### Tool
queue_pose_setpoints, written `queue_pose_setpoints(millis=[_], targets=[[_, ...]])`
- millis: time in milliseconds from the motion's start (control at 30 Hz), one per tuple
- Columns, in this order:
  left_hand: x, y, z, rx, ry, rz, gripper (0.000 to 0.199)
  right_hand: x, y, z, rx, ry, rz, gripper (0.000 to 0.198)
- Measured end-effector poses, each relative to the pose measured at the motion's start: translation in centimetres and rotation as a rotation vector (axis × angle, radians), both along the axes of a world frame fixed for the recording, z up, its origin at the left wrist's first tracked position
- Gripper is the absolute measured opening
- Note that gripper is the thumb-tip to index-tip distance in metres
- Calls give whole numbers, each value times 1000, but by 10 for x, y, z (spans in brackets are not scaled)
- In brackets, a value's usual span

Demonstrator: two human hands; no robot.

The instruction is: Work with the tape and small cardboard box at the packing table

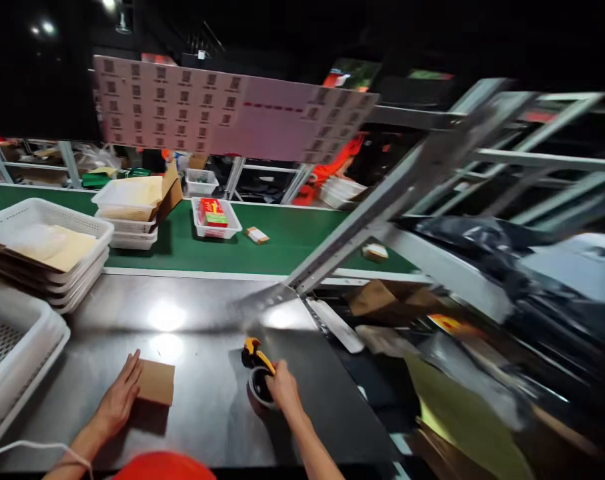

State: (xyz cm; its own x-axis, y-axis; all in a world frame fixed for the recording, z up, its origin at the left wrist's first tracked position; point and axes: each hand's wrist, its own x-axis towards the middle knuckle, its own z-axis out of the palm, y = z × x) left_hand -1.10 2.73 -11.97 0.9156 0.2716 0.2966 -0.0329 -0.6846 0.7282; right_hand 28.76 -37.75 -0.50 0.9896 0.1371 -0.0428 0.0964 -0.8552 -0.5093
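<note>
Steel table: left hand flat against cardboard box, right hand gripping tape dispenser.

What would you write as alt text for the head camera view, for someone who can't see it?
A person's left hand rests on a small cardboard box on a steel worktable while the right hand grips a tape dispenser. White plastic baskets are stacked at left, and a green conveyor belt carries more baskets and packages.

The glossy metal table bears a matt cardboard box, beside white perforated plastic baskets.
</note>
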Motion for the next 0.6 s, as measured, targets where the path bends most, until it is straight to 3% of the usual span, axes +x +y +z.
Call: queue_pose_setpoints(millis=[100, 167, 267, 333, 433, 533, 600], targets=[[3, -7, -7, -97, 27, -9, 59, -33, 45, 6, 112, 21, 231, 18], [4, -10, -4, -155, 40, -15, 62, -59, 84, 11, 222, -6, 430, 32], [3, -14, 15, -230, 115, -37, 64, -94, 137, 21, 367, -161, 812, 52], [3, -15, 33, -279, 175, -54, 69, -108, 160, 25, 343, -292, 995, 56], [3, -19, 51, -328, 187, -71, 87, -113, 171, 23, 222, -372, 1082, 60], [4, -25, 57, -394, 157, -30, 76, -108, 163, 14, 242, -376, 1093, 56], [4, -32, 60, -445, 92, 68, 70, -106, 156, 7, 289, -403, 1075, 51]])
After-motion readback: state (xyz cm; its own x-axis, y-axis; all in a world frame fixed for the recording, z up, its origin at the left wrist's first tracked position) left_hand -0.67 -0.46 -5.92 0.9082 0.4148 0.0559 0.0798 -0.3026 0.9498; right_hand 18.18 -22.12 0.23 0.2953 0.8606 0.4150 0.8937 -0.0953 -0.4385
